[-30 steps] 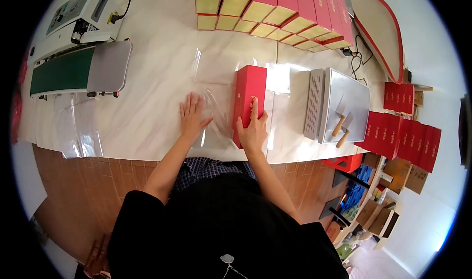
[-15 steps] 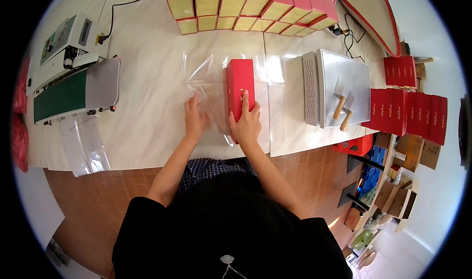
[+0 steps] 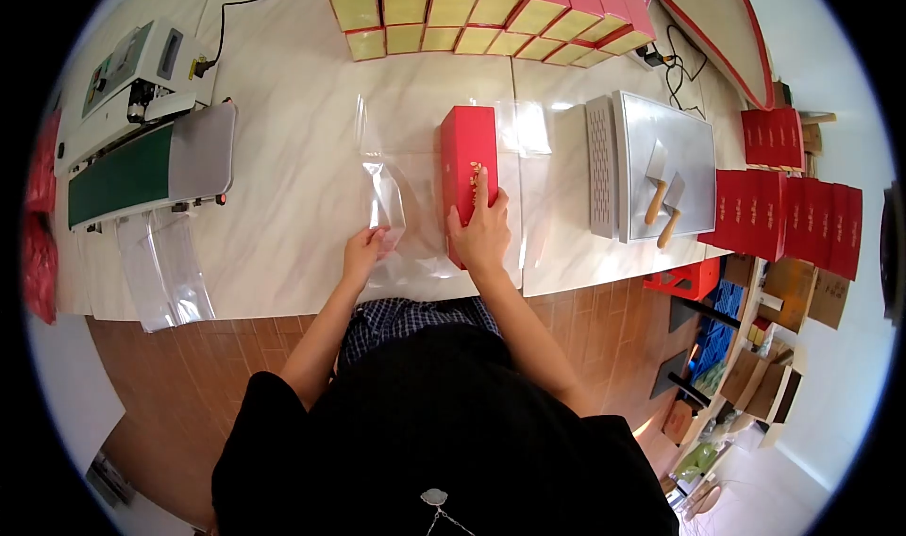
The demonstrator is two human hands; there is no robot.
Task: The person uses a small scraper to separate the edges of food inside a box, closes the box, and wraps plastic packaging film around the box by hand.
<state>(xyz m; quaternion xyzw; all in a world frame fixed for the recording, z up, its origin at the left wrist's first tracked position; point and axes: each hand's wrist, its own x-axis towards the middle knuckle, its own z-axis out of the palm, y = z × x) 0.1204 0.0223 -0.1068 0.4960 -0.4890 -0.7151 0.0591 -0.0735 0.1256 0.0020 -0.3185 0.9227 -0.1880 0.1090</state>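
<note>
A long red box with gold print lies on a sheet of clear plastic film on the table in front of me. My right hand grips the near part of the box, its index finger stretched along the top face. To the left, my left hand pinches the near left part of the film between thumb and fingers. The film is creased and shiny by that hand, and some of it shows beyond the box's right side.
Stacked red-and-gold boxes line the back. A machine with a green belt stands left, with plastic sheets hanging over the table's edge below it. At right, a metal hot plate carries two wooden-handled scrapers.
My left hand has moved down and slightly left, closing on the film and lifting its left part. The right hand stays on the box.
</note>
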